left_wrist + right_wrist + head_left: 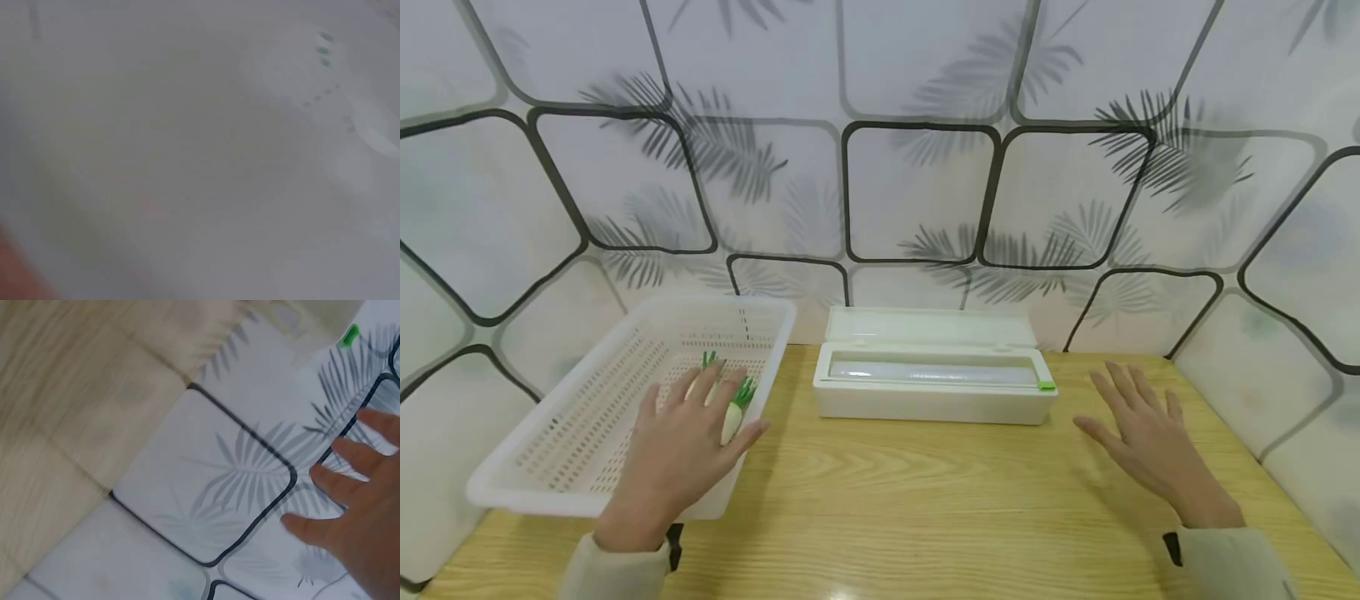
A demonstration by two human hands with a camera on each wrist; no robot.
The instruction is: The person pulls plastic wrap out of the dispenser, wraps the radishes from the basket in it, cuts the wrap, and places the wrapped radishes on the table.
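My left hand (681,446) is over the right part of a white slotted plastic basket (632,321), fingers spread. Beneath and beside it lie white radishes (732,422) with short green tops, partly hidden by the fingers. Only a blurred pale surface and a bit of skin show in the left wrist view. My right hand (1150,442) hovers above the right side of the table with its fingers apart and nothing in them. Nearest to it is a white cling film dispenser (932,407), lid raised, with a roll of film (932,372) inside and a green slide cutter (1047,386).
The wood-grain table (880,508) is bounded at the back and sides by a patterned covering (917,192) with dark lines and grey leaves. The dispenser stands near the back edge, its lid (928,327) leaning toward that covering. The basket takes up the left side.
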